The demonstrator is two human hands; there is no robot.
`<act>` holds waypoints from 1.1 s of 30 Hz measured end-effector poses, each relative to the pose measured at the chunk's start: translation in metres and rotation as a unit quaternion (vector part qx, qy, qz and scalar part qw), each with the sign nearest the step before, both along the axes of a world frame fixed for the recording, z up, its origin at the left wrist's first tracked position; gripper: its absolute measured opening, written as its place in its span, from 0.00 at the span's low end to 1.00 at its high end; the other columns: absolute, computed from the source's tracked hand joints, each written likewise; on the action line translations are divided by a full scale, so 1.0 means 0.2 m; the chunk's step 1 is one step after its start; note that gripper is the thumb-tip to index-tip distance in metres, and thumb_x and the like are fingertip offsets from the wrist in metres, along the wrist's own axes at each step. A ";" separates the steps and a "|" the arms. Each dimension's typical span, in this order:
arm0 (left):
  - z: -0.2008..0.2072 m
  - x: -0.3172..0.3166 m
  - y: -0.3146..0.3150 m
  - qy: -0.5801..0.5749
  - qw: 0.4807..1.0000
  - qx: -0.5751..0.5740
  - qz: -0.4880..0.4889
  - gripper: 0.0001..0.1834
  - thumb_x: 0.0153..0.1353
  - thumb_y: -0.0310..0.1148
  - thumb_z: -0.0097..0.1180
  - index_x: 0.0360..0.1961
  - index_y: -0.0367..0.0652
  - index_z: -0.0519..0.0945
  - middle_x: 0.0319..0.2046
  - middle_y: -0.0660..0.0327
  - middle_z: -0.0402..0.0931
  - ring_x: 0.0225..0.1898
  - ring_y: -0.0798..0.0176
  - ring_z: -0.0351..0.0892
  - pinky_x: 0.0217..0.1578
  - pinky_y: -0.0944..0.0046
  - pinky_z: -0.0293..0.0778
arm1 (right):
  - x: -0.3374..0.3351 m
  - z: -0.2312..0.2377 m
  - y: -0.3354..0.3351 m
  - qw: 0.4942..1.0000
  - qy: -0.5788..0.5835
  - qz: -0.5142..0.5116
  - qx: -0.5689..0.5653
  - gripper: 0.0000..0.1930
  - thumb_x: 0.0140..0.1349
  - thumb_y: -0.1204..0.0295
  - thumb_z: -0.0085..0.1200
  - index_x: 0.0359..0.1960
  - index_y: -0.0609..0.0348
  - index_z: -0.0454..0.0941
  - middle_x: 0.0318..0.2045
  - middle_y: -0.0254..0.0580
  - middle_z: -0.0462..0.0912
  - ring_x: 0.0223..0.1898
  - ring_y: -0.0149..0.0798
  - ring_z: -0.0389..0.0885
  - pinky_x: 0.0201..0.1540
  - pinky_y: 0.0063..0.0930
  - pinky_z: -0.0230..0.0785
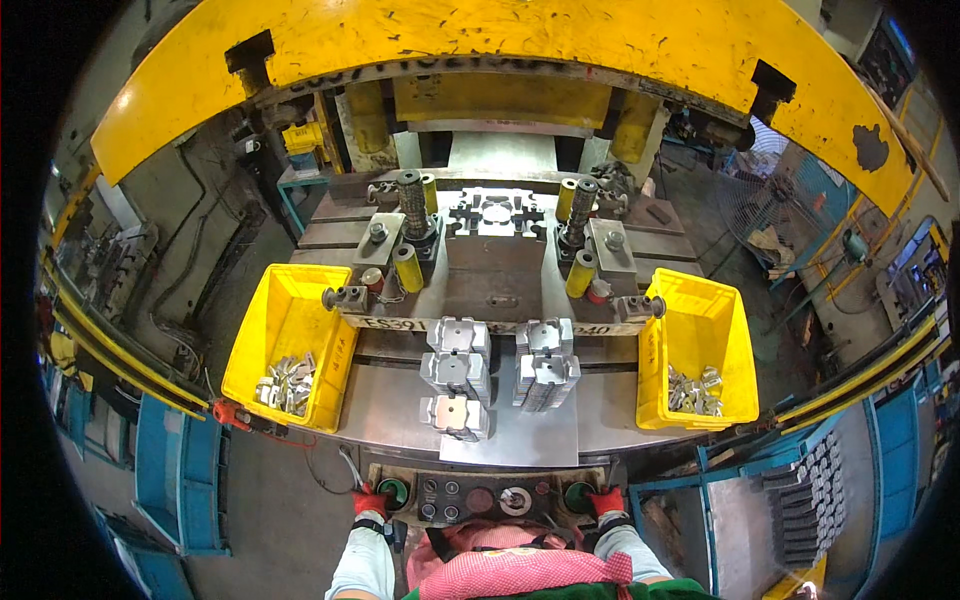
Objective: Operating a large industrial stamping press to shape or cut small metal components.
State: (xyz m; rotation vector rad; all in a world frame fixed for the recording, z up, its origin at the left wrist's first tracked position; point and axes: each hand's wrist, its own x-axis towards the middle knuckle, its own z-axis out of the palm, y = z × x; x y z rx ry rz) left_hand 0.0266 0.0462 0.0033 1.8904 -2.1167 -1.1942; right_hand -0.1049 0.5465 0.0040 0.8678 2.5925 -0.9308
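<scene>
1. The control panel (440, 499) sits right in front of my body, at the edge nearest me; it carries small round dials and knobs, with a left green button (394, 492) and a right green button (578, 497) toward its two ends.
2. My left hand (370, 501), in a red glove, is at the left green button; my right hand (606, 501), gloved likewise, is at the right one; both are too small in view for me to tell whether my fingers are curled or spread, or whether they press.
3. Beyond the panel, a metal sheet (510, 440) lies on the table; silvery blocks stand there in left stacks (458, 376) and right stacks (547, 370).
4. A left yellow bin (338, 395) and a right yellow bin (652, 375) flank the stacks; each has loose metal pieces at its near end.
5. Farther off, a bright cut-out plate (497, 212) lies between upright posts; a yellow beam (510, 35) arches over everything.
</scene>
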 end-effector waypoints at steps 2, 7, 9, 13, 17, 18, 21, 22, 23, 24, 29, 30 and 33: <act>-0.02 0.01 0.00 0.011 1.000 0.004 -0.002 0.49 0.23 0.38 0.71 0.48 0.33 0.57 0.47 0.55 0.67 0.47 0.59 0.67 0.45 0.65 0.64 | 0.00 0.00 -0.01 1.000 0.014 0.001 0.000 0.38 0.26 0.56 0.67 0.39 0.65 0.64 0.35 0.54 0.75 0.42 0.50 0.73 0.41 0.36 0.65; 0.08 -0.01 0.02 -0.001 1.000 0.024 0.004 0.48 0.24 0.36 0.71 0.48 0.35 0.56 0.48 0.55 0.66 0.50 0.59 0.65 0.48 0.65 0.62 | 0.00 -0.02 0.00 1.000 -0.001 0.014 -0.022 0.40 0.28 0.56 0.67 0.42 0.68 0.62 0.38 0.56 0.74 0.43 0.50 0.72 0.43 0.34 0.65; 0.16 -0.04 0.03 -0.028 0.999 0.035 -0.011 0.49 0.25 0.36 0.70 0.49 0.36 0.54 0.50 0.55 0.65 0.51 0.61 0.64 0.48 0.64 0.61 | 0.00 -0.03 -0.01 0.999 0.012 0.007 -0.028 0.41 0.28 0.57 0.67 0.43 0.69 0.61 0.39 0.56 0.73 0.44 0.50 0.71 0.44 0.34 0.65; 0.23 -0.06 0.05 0.007 0.996 0.081 -0.024 0.51 0.26 0.37 0.70 0.50 0.37 0.50 0.53 0.58 0.61 0.54 0.62 0.61 0.50 0.64 0.60 | 0.00 -0.02 -0.02 0.999 0.015 -0.001 -0.032 0.43 0.28 0.57 0.67 0.45 0.70 0.60 0.41 0.57 0.72 0.46 0.49 0.70 0.45 0.33 0.64; 0.18 -0.03 0.02 0.011 0.992 0.118 -0.037 0.52 0.26 0.37 0.70 0.51 0.38 0.50 0.54 0.61 0.59 0.55 0.63 0.58 0.51 0.64 0.58 | 0.00 0.02 -0.01 0.996 0.012 -0.011 -0.085 0.43 0.28 0.56 0.67 0.45 0.71 0.60 0.42 0.57 0.71 0.46 0.49 0.70 0.46 0.33 0.64; 0.16 -0.02 0.02 0.033 0.992 0.119 -0.023 0.52 0.26 0.37 0.70 0.51 0.37 0.50 0.54 0.62 0.59 0.55 0.63 0.58 0.51 0.64 0.59 | 0.00 0.02 -0.01 0.997 0.000 -0.005 -0.074 0.43 0.28 0.56 0.67 0.45 0.71 0.60 0.42 0.57 0.71 0.46 0.49 0.70 0.45 0.33 0.64; 0.08 -0.02 -0.01 0.052 0.993 0.101 -0.011 0.50 0.26 0.36 0.70 0.51 0.38 0.52 0.54 0.61 0.60 0.54 0.62 0.59 0.50 0.63 0.61 | -0.01 0.01 0.00 0.998 -0.017 0.000 -0.053 0.43 0.27 0.56 0.67 0.45 0.70 0.60 0.42 0.57 0.71 0.46 0.49 0.70 0.44 0.34 0.65; 0.07 -0.02 -0.01 0.050 0.994 0.092 -0.011 0.50 0.26 0.36 0.70 0.50 0.38 0.52 0.54 0.59 0.60 0.54 0.62 0.59 0.49 0.64 0.62 | -0.02 -0.01 0.00 0.998 -0.028 -0.002 -0.056 0.44 0.27 0.56 0.67 0.46 0.70 0.60 0.42 0.57 0.71 0.46 0.49 0.70 0.44 0.34 0.65; 0.05 -0.01 -0.02 0.035 0.997 0.057 -0.041 0.46 0.28 0.37 0.69 0.49 0.39 0.55 0.50 0.59 0.63 0.50 0.61 0.63 0.46 0.64 0.64 | -0.02 -0.03 0.01 0.998 -0.035 -0.006 -0.053 0.45 0.27 0.56 0.67 0.46 0.70 0.59 0.43 0.57 0.71 0.46 0.49 0.70 0.43 0.34 0.65; 0.04 0.00 -0.02 0.019 0.997 0.022 -0.071 0.42 0.31 0.38 0.68 0.47 0.39 0.58 0.46 0.58 0.66 0.46 0.61 0.66 0.43 0.64 0.67 | -0.02 -0.05 0.03 0.997 -0.048 -0.006 -0.060 0.44 0.28 0.56 0.66 0.46 0.69 0.60 0.42 0.56 0.72 0.45 0.49 0.70 0.43 0.34 0.65; 0.18 0.18 0.05 0.209 0.941 0.224 0.146 0.19 0.50 0.45 0.55 0.35 0.42 0.70 0.19 0.66 0.66 0.20 0.70 0.64 0.22 0.64 0.66 | 0.02 0.06 0.21 0.959 0.135 -0.169 -0.184 0.28 0.43 0.59 0.57 0.43 0.66 0.67 0.36 0.51 0.75 0.37 0.48 0.72 0.40 0.35 0.65; 0.27 0.21 0.06 0.233 0.945 0.149 0.174 0.17 0.51 0.44 0.53 0.36 0.44 0.70 0.19 0.66 0.66 0.19 0.70 0.64 0.20 0.65 0.66 | 0.01 0.16 0.27 0.919 0.213 -0.263 -0.201 0.25 0.48 0.62 0.54 0.43 0.67 0.66 0.36 0.49 0.75 0.34 0.46 0.72 0.39 0.36 0.65; 0.68 0.15 0.06 0.354 0.908 -0.191 0.114 0.14 0.55 0.41 0.49 0.38 0.45 0.69 0.24 0.65 0.68 0.23 0.70 0.66 0.20 0.69 0.64 | -0.10 0.63 0.30 0.802 0.440 -0.358 -0.184 0.25 0.54 0.61 0.48 0.50 0.64 0.60 0.37 0.43 0.74 0.25 0.38 0.70 0.26 0.31 0.65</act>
